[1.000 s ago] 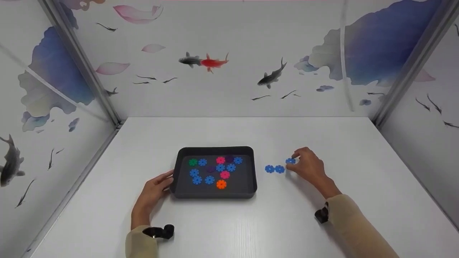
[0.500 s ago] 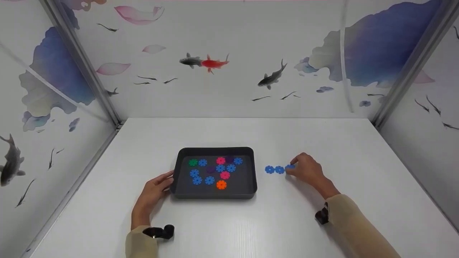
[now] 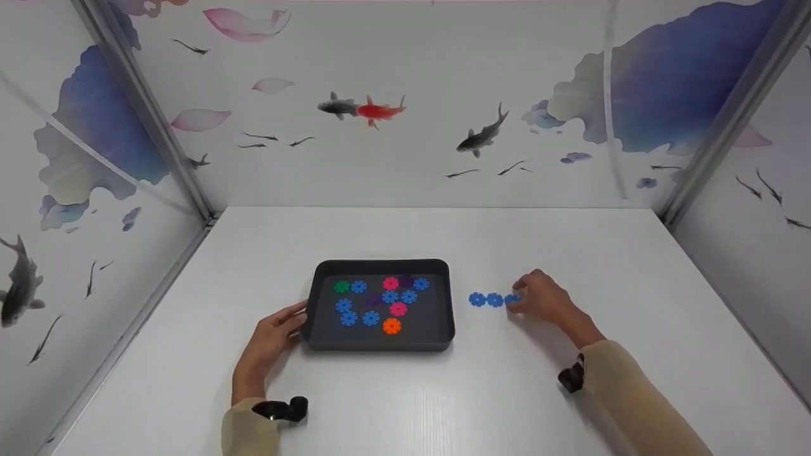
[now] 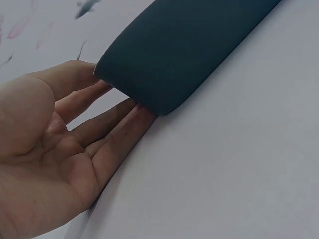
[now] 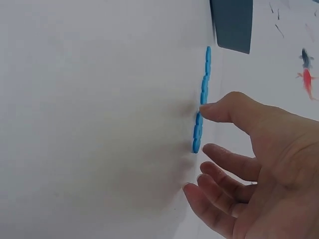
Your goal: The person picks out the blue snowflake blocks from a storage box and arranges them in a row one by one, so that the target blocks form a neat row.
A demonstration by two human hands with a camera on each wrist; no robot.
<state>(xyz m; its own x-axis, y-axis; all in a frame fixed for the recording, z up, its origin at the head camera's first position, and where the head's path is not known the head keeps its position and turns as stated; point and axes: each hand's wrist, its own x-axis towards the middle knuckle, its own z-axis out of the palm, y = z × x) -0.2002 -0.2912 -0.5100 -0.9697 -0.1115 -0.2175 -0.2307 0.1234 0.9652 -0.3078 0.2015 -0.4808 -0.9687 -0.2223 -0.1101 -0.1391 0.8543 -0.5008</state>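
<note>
Three blue notched snowflake discs lie in a row right of the dark tray [image 3: 377, 346] in the head view. My right hand [image 3: 543, 296] pinches the rightmost blue snowflake disc [image 5: 198, 133] between thumb and index finger, its other fingers loosely bent. That disc meets the end of the other two, the middle disc [image 3: 494, 300] and the left disc [image 3: 476, 299]. At the tray's left wall, my left hand [image 3: 272, 339] rests with nearly straight fingertips against it. The left wrist view shows those fingers [image 4: 119, 134] reaching the tray's corner.
Inside the tray lie several loose snowflake discs, among them an orange disc [image 3: 391, 326], a green disc [image 3: 342, 287], pink, purple and blue ones. White panels with painted fish surround the white table [image 3: 405, 405] at the back and both sides.
My right hand has brought its blue disc down towards the front, from behind the row to the row's right end. My left hand and the tray have stayed put.
</note>
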